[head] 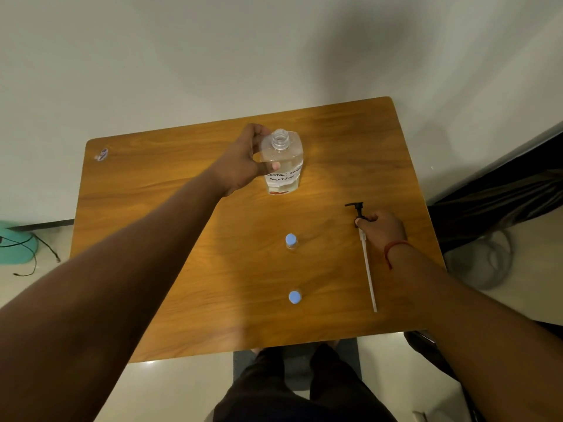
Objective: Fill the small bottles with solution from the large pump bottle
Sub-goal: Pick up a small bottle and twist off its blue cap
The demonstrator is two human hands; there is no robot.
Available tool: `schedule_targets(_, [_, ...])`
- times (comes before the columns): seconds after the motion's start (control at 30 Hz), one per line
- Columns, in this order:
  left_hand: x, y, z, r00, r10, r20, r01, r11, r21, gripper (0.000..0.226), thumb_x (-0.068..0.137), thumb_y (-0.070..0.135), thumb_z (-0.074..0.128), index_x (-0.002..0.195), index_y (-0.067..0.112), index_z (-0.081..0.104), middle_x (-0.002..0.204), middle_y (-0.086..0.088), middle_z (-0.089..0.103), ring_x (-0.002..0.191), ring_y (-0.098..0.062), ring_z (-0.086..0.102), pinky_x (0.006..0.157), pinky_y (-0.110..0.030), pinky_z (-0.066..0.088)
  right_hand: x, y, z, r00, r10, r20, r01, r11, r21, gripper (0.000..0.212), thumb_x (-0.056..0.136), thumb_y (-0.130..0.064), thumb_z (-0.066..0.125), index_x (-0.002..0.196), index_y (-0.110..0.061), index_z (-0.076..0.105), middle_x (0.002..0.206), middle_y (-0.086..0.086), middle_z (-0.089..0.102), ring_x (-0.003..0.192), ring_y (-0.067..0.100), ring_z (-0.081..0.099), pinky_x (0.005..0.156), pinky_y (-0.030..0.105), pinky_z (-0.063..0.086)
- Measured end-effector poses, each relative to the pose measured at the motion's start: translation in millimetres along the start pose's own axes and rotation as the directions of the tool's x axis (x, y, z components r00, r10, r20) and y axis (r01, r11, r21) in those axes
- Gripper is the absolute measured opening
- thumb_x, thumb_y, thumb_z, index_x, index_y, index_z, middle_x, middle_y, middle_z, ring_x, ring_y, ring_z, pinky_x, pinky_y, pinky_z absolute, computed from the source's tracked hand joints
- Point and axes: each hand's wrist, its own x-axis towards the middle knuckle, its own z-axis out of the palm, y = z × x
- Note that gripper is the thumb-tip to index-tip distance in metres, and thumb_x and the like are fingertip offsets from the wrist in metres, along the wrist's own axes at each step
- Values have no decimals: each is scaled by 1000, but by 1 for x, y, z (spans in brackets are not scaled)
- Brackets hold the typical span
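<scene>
The large clear bottle (285, 161) stands upright at the back middle of the wooden table (170, 208), its neck uncapped and a handwritten white label on its front. My left hand (243, 161) is wrapped around its left side. The black pump head with its long white tube (367, 257) lies flat on the table at the right. My right hand (382, 229) grips it at the collar. Two small bottles with blue caps stand in the middle: one farther (291, 241), one nearer (295, 297). Both are capped.
A small wrapper or sticker (102, 154) lies at the table's back left corner. A teal object with black cables (16, 245) sits on the floor to the left. Dark fabric (499, 196) and a grey coil are on the floor at the right. My legs show below the table.
</scene>
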Motion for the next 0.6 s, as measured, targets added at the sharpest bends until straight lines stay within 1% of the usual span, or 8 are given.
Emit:
schedule_targets(0.1, [2, -6, 0, 1000, -11, 7, 11, 1000, -4, 62, 84, -2, 77, 130, 17, 40, 128, -2, 61, 130, -18, 54, 106, -46, 52, 1, 0, 2, 1000, 2, -3, -2, 1000, -1, 30, 90, -40, 65, 100, -13, 70, 86, 5, 67, 80, 20, 63, 58, 27, 42])
schedule_targets(0.2, [2, -10, 0, 1000, -19, 9, 19, 1000, -7, 62, 84, -3, 78, 129, 17, 41, 128, -2, 61, 130, -18, 54, 108, -46, 50, 0, -1, 3, 1000, -1, -18, 0, 1000, -3, 27, 91, -39, 64, 103, -15, 71, 90, 5, 69, 83, 21, 63, 67, 30, 49])
schedule_targets(0.4, [2, -17, 5, 999, -29, 24, 29, 1000, -8, 64, 84, -4, 77, 131, 18, 40, 133, -3, 58, 130, -18, 53, 104, -36, 52, -1, -1, 3, 999, 6, -36, -5, 1000, 23, 31, 91, -37, 66, 112, -15, 68, 102, 5, 69, 88, 19, 61, 74, 31, 49])
schedule_targets(0.6, [0, -21, 5, 999, -33, 34, 34, 999, -32, 64, 84, -4, 76, 133, 14, 39, 134, -4, 57, 129, -16, 54, 94, -25, 53, -2, 0, 5, 999, 10, -45, -7, 998, 64, 32, 90, -34, 67, 115, -14, 68, 107, 5, 69, 89, 18, 59, 74, 30, 47])
